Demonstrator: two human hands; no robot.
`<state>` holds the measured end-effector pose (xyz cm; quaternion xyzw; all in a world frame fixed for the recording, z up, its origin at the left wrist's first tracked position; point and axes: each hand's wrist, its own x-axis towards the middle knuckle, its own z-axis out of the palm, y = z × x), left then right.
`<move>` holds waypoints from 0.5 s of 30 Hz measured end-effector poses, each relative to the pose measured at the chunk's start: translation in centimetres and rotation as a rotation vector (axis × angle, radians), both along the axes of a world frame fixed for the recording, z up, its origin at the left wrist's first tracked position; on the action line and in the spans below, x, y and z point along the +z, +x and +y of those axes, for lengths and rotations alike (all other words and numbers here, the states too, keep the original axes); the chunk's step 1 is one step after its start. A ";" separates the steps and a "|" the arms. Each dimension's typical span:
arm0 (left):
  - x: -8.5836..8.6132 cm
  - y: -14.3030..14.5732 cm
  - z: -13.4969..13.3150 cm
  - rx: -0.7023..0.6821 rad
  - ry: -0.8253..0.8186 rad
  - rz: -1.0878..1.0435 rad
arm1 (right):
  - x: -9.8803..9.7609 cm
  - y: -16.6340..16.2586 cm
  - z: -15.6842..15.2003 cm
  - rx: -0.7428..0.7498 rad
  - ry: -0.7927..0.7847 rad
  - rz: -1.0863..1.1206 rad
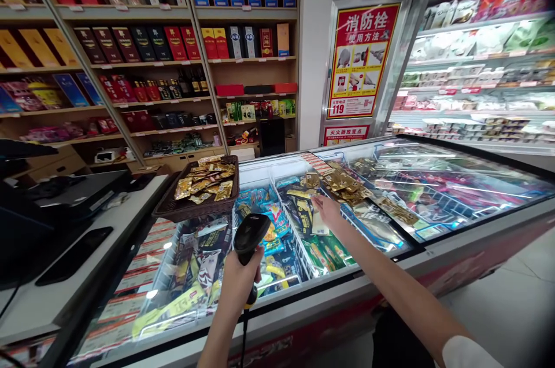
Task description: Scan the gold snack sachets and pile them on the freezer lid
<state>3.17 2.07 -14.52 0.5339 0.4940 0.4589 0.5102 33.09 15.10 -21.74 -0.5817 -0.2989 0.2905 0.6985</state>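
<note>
A black handheld barcode scanner [251, 232] with a yellow-edged handle is gripped in my left hand [241, 275], its cord hanging down. My left fingers wrap round the handle, above the front part of the chest freezer [347, 275]. Stretched out over the freezer, my right hand [327, 210] has its fingers extended, close to dark and yellow ice cream packs [301, 214] and a pale patch or wrapper below it. Whether its fingertips touch anything is unclear. Just beyond it lie small gold packets [344, 183] in a heap. Blue ice cream packs [273, 220] fill the neighbouring wire basket.
A brown woven tray [173, 212] of gold packets stands on the freezer's left end. To the left, a counter [39, 316] carries a black phone-like slab [74, 255] and dark equipment. Shelves of boxes [151, 44] line the back; a lit chiller [481, 67] stands right.
</note>
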 end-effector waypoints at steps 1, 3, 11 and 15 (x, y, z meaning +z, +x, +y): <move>0.0 -0.2 -0.3 0.006 -0.003 -0.015 | -0.1 -1.1 0.2 0.021 -0.003 0.055; -0.1 -0.7 -1.1 0.024 -0.007 -0.030 | 0.0 -3.8 0.8 0.099 -0.024 0.142; 0.7 -3.2 -4.0 0.153 -0.074 0.009 | 6.0 -18.5 7.3 0.443 0.117 -0.505; -0.6 -4.5 -5.5 0.228 -0.141 0.007 | 8.5 -23.6 14.0 0.627 0.096 -0.989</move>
